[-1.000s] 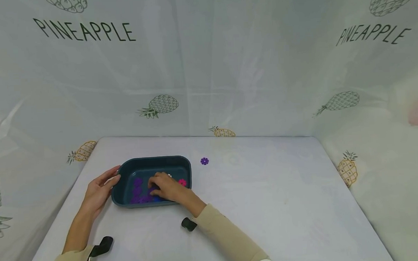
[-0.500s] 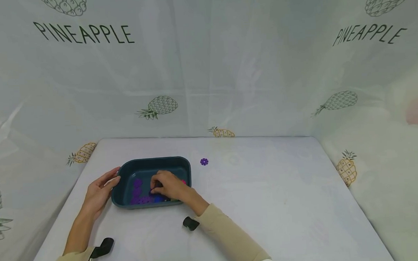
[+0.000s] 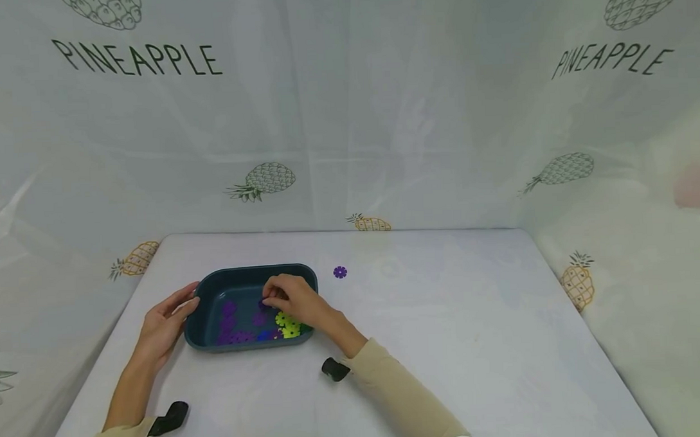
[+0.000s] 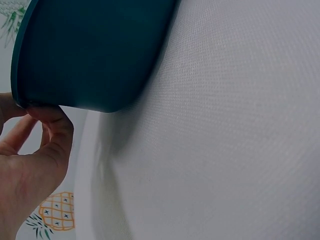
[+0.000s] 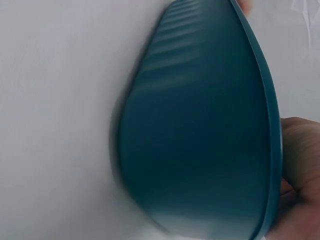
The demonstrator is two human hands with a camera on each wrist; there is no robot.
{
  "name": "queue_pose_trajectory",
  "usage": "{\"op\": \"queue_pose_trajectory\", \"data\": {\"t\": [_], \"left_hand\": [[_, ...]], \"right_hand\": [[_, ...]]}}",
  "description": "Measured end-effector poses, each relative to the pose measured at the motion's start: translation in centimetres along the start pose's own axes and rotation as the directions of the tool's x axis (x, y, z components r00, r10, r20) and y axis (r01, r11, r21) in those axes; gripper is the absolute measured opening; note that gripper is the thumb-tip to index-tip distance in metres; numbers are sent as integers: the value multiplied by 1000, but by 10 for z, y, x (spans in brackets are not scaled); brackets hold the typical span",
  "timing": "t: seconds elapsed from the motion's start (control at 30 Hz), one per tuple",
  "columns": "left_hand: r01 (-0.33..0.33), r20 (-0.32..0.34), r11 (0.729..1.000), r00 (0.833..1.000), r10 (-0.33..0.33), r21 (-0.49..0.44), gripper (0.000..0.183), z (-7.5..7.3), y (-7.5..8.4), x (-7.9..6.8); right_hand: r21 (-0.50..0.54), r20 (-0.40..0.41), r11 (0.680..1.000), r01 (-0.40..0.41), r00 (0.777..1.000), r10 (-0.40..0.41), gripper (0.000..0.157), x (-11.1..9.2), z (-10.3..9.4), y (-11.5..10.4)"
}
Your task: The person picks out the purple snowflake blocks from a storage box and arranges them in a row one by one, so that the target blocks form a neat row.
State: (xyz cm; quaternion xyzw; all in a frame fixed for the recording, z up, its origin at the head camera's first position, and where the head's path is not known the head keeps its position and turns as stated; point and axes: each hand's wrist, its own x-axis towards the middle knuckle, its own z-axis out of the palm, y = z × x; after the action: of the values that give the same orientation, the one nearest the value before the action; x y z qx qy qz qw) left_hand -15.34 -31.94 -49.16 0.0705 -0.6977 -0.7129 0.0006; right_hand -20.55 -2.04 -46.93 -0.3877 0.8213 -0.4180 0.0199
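Note:
A dark teal tray [image 3: 236,278] stands at the left of the white table. My left hand [image 3: 161,328] holds its left end, thumb and fingers at the rim; the left wrist view shows this grip from below. Over the tray's right part, my right hand [image 3: 297,301] pinches a dark purple flower-shaped piece [image 3: 263,305], partly covered by the fingertips. Purple flower-shaped pieces [image 3: 227,322] lie in the tray's left half. Blue [image 3: 265,335] and yellow-green pieces [image 3: 289,325] lie near its front wall. In the right wrist view the tray's wall [image 5: 195,125] hides the fingertips.
One purple flower-shaped piece [image 3: 340,272] lies on the table [image 3: 446,331] just right of the tray. A pineapple-printed curtain [image 3: 427,113] hangs behind and at the sides. Black wrist mounts [image 3: 335,369] stick out from both sleeves.
My right hand has moved right and toward the tray's back, with the dark purple piece at its fingertips. The yellow-green pieces show now; the pink one is hidden. My left hand stays at the rim.

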Motion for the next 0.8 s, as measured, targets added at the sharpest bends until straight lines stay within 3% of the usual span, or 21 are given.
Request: {"op": "queue_pose_trajectory", "data": {"t": [0.17, 0.4, 0.53, 0.8], "left_hand": [[-12, 7, 1000, 1000, 12, 5, 48, 0, 1, -1], [-4, 7, 1000, 1000, 4, 4, 52, 0, 1, -1], [11, 0, 1000, 1000, -11, 27, 55, -1, 0, 0], [39, -12, 994, 999, -38, 101, 61, -1, 0, -1]], "right_hand": [[9, -93, 999, 34, 995, -33, 9, -3, -9, 7], [86, -215, 993, -79, 972, 96, 12, -9, -27, 15], [129, -287, 984, -126, 945, 158, 13, -13, -38, 19], [165, -443, 970, -181, 864, 237, 12, -24, -55, 31]]}}
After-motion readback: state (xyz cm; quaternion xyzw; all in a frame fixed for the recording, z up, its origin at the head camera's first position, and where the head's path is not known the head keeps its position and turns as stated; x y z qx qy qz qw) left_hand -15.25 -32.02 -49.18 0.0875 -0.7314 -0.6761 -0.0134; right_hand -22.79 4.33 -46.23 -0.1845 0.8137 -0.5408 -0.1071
